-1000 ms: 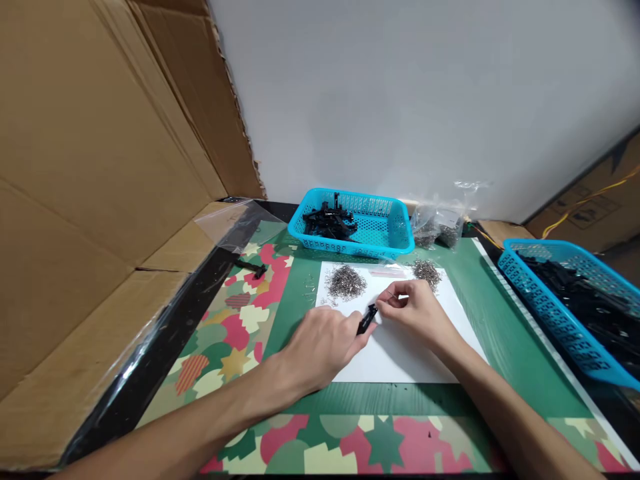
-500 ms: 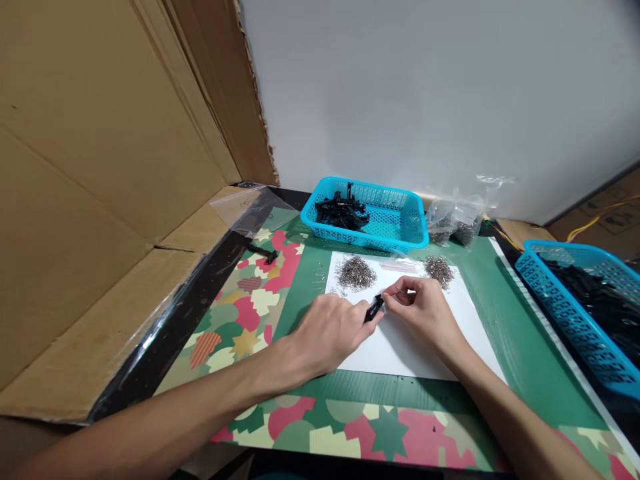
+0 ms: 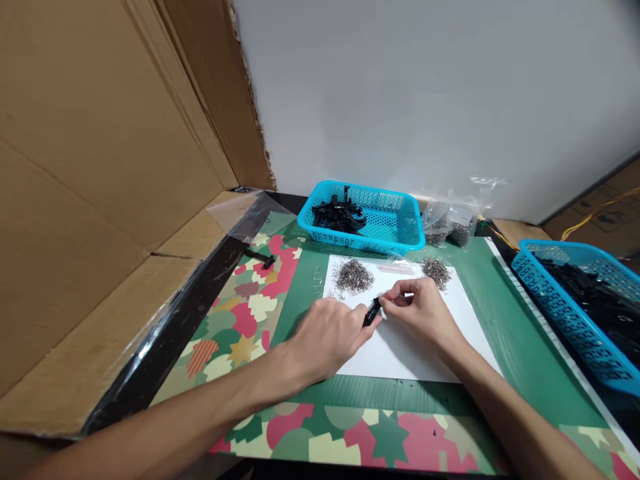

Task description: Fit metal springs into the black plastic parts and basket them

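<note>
"Black part (image 3: 373,312): where do we have it, and how are our hands?"

"We have it in our left hand (image 3: 333,333), above the white sheet (image 3: 400,357), tilted, with one end showing past the fingers; our right hand (image 3: 423,310) has its thumb and forefinger brought narrow at that end; something thin seems to show there, but it is too small, so we cannot tell if they pinch it."

"How do we do this step well?"

"In our judgement, we should hold the part firmly with the left and let only the right fingertips make the small movement; we press gently, because so slender a part may turn; over white paper, a fallen piece is easier to find."

"And the surface, the room?"

"The sheet lies on a green mat (image 3: 500,300) with a patterned border (image 3: 300,437); two heaps of small metal pieces, the left heap (image 3: 354,276) and the right heap (image 3: 436,272), lie apart; behind them stands a blue basket (image 3: 413,237) with black pieces inside, and clear bags (image 3: 453,223) beside it; a second basket (image 3: 565,320) stands at the right; cardboard (image 3: 100,133) closes the left side, a pale wall (image 3: 400,93) the back."
</note>
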A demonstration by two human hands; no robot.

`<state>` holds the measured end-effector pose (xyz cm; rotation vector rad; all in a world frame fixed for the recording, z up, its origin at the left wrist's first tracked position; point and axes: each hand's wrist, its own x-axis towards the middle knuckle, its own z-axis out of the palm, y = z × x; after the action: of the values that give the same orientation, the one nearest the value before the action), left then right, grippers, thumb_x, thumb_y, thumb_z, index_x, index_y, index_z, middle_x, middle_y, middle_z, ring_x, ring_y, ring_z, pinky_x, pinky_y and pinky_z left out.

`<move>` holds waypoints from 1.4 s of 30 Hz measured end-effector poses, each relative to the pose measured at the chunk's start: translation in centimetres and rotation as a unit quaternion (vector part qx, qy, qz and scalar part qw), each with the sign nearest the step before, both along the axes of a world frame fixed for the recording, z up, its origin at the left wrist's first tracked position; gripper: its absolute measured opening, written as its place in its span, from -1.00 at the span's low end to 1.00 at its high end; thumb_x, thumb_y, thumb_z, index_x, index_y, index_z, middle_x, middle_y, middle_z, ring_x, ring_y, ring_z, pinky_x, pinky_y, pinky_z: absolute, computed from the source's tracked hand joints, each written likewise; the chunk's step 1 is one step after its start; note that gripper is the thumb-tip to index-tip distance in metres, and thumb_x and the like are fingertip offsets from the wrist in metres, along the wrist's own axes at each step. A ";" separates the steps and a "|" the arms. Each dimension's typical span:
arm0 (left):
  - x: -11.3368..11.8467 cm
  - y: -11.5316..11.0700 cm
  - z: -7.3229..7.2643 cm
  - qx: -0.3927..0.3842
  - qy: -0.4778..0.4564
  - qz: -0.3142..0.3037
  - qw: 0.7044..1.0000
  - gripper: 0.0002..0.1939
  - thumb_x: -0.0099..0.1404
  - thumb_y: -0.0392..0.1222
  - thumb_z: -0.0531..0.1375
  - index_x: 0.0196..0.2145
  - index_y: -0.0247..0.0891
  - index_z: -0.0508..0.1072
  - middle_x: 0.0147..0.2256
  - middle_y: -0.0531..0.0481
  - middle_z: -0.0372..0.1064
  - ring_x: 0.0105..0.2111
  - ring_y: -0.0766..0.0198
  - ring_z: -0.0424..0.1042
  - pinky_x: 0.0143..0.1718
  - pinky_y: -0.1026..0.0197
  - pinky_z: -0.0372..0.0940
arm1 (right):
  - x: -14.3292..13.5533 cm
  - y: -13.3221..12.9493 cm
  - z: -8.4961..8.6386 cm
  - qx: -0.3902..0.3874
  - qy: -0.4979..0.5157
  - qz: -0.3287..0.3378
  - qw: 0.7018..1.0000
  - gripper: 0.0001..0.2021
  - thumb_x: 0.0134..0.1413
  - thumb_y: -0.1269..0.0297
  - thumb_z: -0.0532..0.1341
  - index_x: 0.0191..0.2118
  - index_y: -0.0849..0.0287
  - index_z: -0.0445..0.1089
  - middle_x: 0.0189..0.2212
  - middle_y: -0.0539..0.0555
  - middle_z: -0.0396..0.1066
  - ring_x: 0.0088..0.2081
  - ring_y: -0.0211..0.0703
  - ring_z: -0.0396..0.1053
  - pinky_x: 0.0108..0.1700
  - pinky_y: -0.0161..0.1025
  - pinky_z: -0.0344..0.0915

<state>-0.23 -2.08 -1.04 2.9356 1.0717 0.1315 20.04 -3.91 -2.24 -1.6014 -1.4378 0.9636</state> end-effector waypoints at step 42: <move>0.0 0.1 -0.2 0.006 0.040 -0.064 0.997 -0.55 0.60 0.09 0.00 -0.19 -0.29 0.51 -0.48 -0.11 0.54 -0.49 0.01 0.59 -0.50 0.15 0.34 | -1.4 0.2 -0.2 0.115 0.367 0.044 0.922 -0.46 0.36 -0.20 0.18 -0.49 0.14 0.39 -0.56 0.02 0.28 -0.40 -0.12 0.32 -0.31 -0.19 0.20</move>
<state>-0.21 -1.95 -1.21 3.0329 0.8917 0.0195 18.62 -3.69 -2.47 -0.8555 -1.0385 1.2242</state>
